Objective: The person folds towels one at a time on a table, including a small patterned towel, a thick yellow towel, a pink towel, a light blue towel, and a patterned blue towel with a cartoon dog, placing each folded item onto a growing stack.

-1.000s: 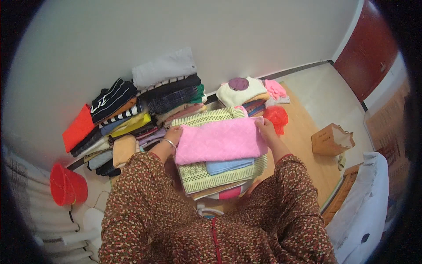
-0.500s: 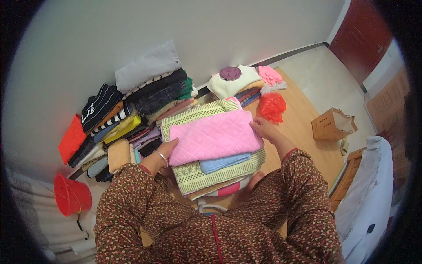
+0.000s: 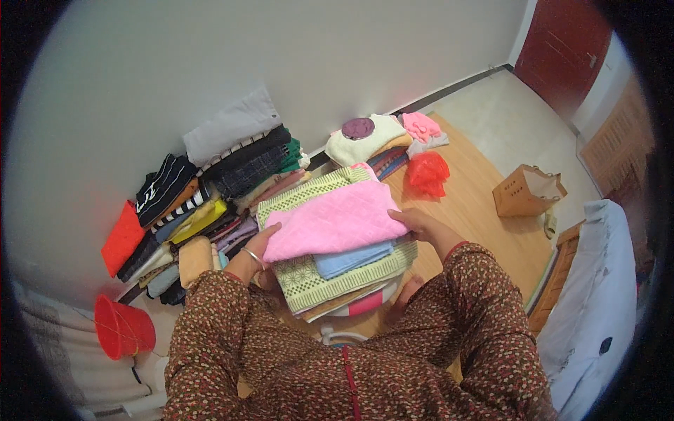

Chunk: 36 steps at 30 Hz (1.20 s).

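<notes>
Pink folded cloth (image 3: 330,221) held between left hand (image 3: 262,243), right hand (image 3: 417,222).

Bucket (image 3: 125,326) left, bag (image 3: 523,193) right of cloth (image 3: 330,221)

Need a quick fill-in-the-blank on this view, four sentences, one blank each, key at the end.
1. The folded cloth held between the left hand and the right hand is coloured ____.
2. The smaller cloth showing just below its near edge is coloured ____.
3. The silver bracelet is on the person's ____ wrist.
4. The bucket at the picture's left is coloured ____.

Missing words: pink; light blue; left; red.
</notes>
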Motion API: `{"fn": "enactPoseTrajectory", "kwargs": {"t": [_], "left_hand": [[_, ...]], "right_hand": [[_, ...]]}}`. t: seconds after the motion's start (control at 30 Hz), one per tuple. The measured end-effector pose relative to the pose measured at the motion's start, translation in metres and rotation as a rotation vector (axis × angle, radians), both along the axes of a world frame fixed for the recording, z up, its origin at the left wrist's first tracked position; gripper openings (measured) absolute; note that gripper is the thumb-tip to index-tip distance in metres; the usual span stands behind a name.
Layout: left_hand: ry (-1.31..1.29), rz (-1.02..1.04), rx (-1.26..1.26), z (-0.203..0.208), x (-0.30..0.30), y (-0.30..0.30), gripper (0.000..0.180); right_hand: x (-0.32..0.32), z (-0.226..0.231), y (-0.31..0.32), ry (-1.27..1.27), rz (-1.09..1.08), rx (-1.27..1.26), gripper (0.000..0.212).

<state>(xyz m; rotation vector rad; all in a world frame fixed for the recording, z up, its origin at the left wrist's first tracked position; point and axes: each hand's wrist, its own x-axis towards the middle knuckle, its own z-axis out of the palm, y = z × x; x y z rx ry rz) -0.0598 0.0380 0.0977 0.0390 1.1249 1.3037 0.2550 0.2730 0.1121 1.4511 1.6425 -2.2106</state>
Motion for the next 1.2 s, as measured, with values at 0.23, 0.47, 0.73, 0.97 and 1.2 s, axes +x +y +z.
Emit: {"fn": "enactPoseTrajectory", "kwargs": {"t": [0.23, 0.47, 0.73, 0.97, 1.2], "left_hand": [[0.007, 0.163, 0.264, 0.063, 0.028, -0.008, 0.049], [-0.041, 0.043, 0.127, 0.016, 0.05, -0.022, 0.041], [-0.163, 0.057, 0.084, 0.024, 0.058, -0.019, 0.04], [-0.189, 0.059, 0.174, 0.024, 0.056, -0.018, 0.043], [-0.162, 0.034, 0.213, 0.033, 0.065, -0.011, 0.046]], "right_hand": [[0.009, 0.051, 0.0, 0.406, -0.278, 0.079, 0.04], [0.035, 0.021, 0.014, 0.102, -0.102, 0.147, 0.037], [0.032, 0.047, -0.005, 0.29, -0.197, 0.081, 0.043], [0.019, 0.056, -0.003, 0.338, -0.251, 0.101, 0.05], [0.01, 0.05, -0.017, 0.385, -0.141, 0.691, 0.055]]}}
